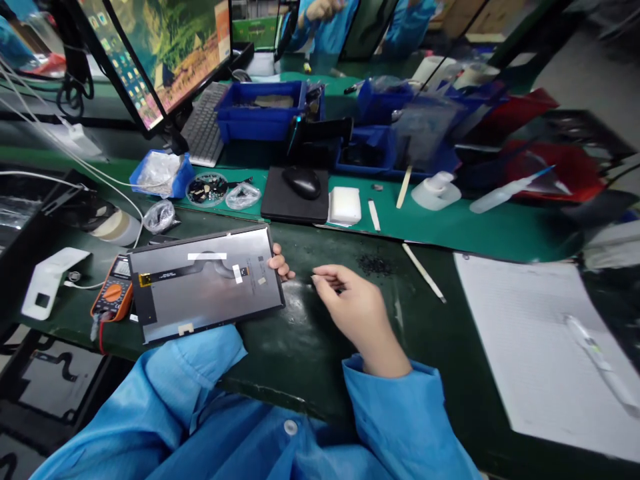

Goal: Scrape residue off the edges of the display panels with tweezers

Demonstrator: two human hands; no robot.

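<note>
A flat display panel (215, 293) is tilted over the bench with its grey back and a dark ribbon cable facing me. My left hand (281, 262) grips it from beneath, and only the fingertips show past its right edge. My right hand (355, 307) hovers to the right of the panel, thumb and forefinger pinched together. Whatever may be between those fingertips is too small to make out. Just beyond my right hand lies a scatter of tiny black bits (375, 265) on the dark green bench.
An orange multimeter (114, 290) lies left of the panel. Behind are a mouse (302, 182), a white pad stack (345, 205), a dispenser bottle (437, 191) and blue bins (263, 120). A wooden stick (423, 272) and paper with a pen (530, 347) lie right. A co-worker's hand (324, 9) shows across.
</note>
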